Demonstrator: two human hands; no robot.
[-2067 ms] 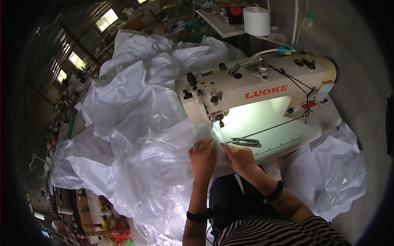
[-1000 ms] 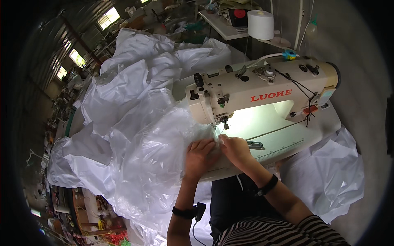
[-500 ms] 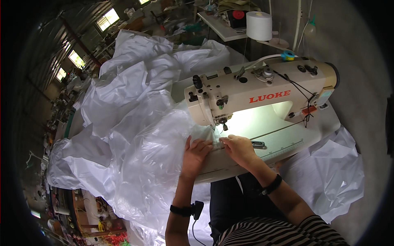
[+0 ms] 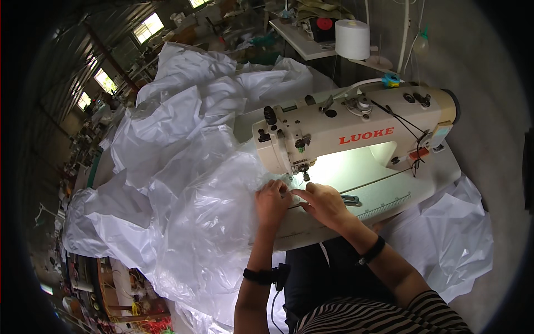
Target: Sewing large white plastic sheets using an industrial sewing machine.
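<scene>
The sewing machine is the reference for all positions. Its head is cream, with the needle end at the left and a handwheel at the right.

The white plastic sheeting lies in loose, glossy folds to the left of the sewing machine, with its near edge running up to the needle area. A further portion of white sheeting hangs to the right of and below the sewing machine; the view does not show whether the two portions connect.

The left hand rests at the sheeting edge, just in front of the needle, with its fingers bent and close together. Whether it pinches the film cannot be told.

The right hand is just beside it, in front of the sewing machine arm, with thumb and index finger directed toward the left hand. Whether these fingers grip the film cannot be told.

Thread snips, partly hidden by the right hand, lie on the tabletop under the sewing machine arm. A white thread cone stands behind the sewing machine.
</scene>
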